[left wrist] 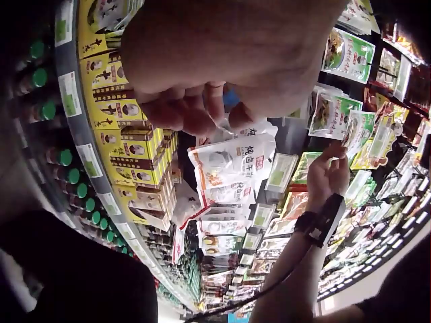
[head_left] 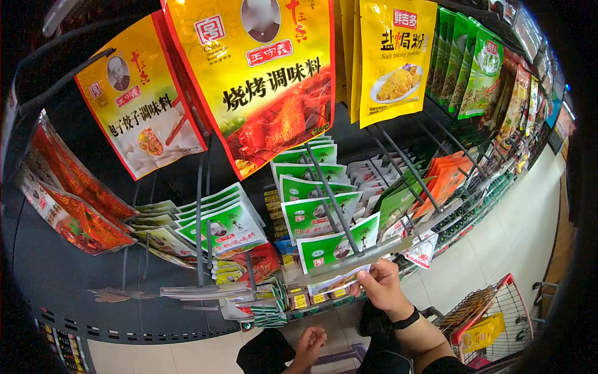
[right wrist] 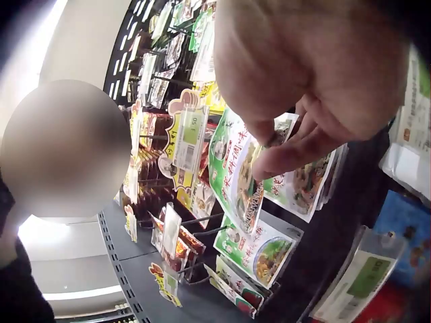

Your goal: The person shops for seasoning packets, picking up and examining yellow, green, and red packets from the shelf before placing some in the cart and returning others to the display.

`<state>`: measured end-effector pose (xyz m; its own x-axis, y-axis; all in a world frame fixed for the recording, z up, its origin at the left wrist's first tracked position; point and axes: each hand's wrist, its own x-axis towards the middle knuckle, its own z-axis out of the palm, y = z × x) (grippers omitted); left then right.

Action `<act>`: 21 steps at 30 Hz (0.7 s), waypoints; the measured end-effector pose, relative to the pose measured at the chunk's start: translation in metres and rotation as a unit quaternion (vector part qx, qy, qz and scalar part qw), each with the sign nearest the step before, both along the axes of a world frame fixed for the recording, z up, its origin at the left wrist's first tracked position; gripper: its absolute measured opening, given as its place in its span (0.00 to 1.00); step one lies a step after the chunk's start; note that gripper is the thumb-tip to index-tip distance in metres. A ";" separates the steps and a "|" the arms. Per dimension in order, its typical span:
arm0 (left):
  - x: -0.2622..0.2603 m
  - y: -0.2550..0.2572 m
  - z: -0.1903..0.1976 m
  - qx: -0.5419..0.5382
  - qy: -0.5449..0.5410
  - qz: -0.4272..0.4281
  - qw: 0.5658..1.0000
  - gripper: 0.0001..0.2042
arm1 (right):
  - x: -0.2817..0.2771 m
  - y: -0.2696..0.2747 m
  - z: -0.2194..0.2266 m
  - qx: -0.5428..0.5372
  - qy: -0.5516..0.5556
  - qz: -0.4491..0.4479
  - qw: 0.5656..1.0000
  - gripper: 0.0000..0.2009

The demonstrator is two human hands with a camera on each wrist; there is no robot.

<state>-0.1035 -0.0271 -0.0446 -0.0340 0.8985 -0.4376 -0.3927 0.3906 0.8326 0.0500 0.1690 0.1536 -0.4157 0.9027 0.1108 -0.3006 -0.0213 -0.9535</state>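
Observation:
My right hand (head_left: 383, 283) pinches the lower part of a green-and-white seasoning packet (head_left: 339, 282) between thumb and fingers, at the front of a hook. In the right wrist view the same packet (right wrist: 232, 171) shows a food picture, with the fingertips on its edge. More green-and-white packets (head_left: 321, 209) hang in a row behind it. Low in the head view my left hand (head_left: 310, 343) hangs with loosely curled fingers and nothing in it. White packets (left wrist: 232, 165) appear just beyond its fingertips in the left wrist view.
Large yellow-and-red seasoning packets (head_left: 261, 87) hang above on hooks. Bare metal hooks (head_left: 398, 156) stick out over the lower rows. Yellow boxes (left wrist: 131, 148) and green-capped bottles (left wrist: 77, 192) line the shelves below. A shopping cart (head_left: 507, 299) with a yellow bag stands at the right.

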 end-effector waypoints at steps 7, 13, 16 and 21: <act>-0.006 0.003 0.019 -0.019 -0.004 0.010 1.000 0.07 | -0.004 -0.010 0.005 0.007 -0.013 -0.020 1.000 0.10; -0.006 -0.005 0.020 0.088 0.068 0.008 0.994 0.05 | -0.007 -0.016 0.004 -0.009 0.001 -0.050 0.999 0.11; -0.006 -0.007 0.039 0.109 0.057 0.010 0.992 0.04 | -0.005 -0.019 0.002 -0.002 -0.001 -0.061 0.998 0.11; -0.009 -0.008 0.042 0.078 0.018 -0.018 0.997 0.05 | -0.005 -0.023 0.012 -0.017 0.023 -0.070 0.997 0.11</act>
<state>-0.1122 -0.0349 -0.0022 -0.0132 0.9566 -0.2913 -0.3490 0.2686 0.8978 0.0448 0.1461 0.1659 -0.2806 0.9551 0.0953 -0.3458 -0.0080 -0.9383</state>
